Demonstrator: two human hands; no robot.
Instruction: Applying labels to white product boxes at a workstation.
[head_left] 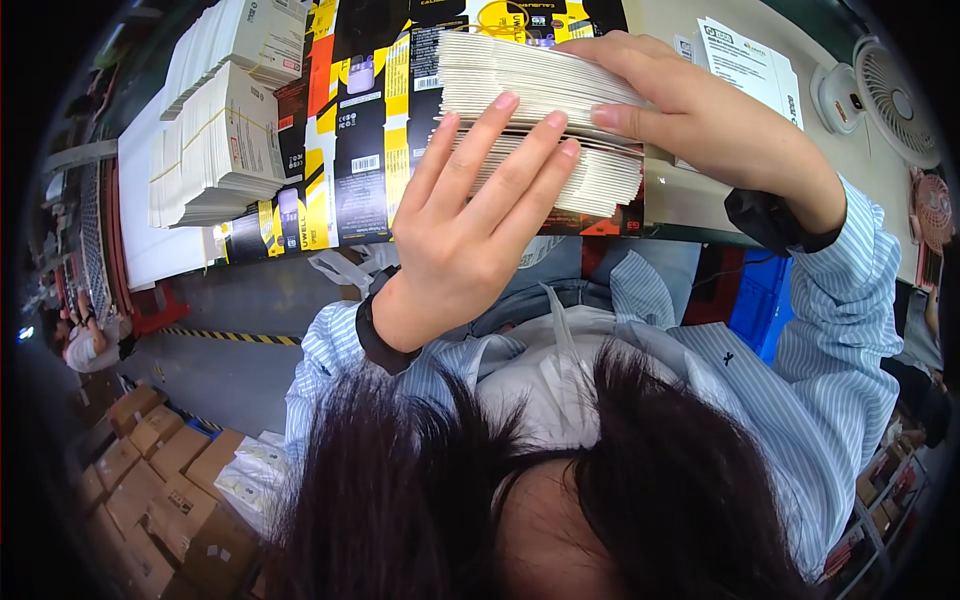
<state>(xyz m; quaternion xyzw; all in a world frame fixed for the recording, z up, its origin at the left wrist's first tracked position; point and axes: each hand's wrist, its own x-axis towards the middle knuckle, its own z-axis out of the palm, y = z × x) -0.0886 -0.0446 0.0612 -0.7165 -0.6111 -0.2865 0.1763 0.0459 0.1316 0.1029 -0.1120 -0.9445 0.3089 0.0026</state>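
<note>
A thick row of folded white paper leaflets [520, 75] stands on edge in front of me, with a gap splitting off its nearer part. My left hand [460, 230] lies across the near part, fingers stretched out and slightly spread on the paper edges. From the right, my right hand [690, 105] grips the row, its thumb at the gap and its fingers over the far side. The leaflets rest on black and yellow printed card [365, 140] on the table. A yellow rubber band [503, 14] lies just beyond them.
Banded leaflet bundles [225, 150] stand at the left. To the right are a flat stack of printed papers [750, 70], a white fan [893, 100] and a pink fan [932, 210]. A blue crate [757, 300] sits below the table; cardboard boxes [165, 490] fill the lower left.
</note>
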